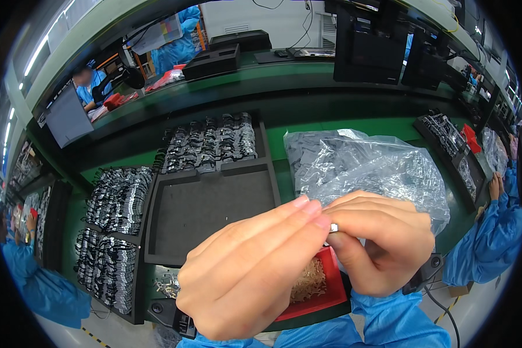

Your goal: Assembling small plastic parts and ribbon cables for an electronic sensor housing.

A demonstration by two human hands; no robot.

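Observation:
My two hands meet in front of me above a red tray that holds many small brass-coloured pieces. Between thumb and index finger, my right hand pinches a small shiny metal part. My left hand is closed, its fingers pressed together and their tips against my right fingers. Its thumb and whatever it grips are hidden behind the fingers. Some small metal pieces lie beside my left hand.
Beyond my left hand lies a black foam tray. Trays of dark metal parts stand behind it and leftward. Clear plastic bags lie beyond my right hand. Co-workers in blue sleeves work on both sides. Monitors stand behind.

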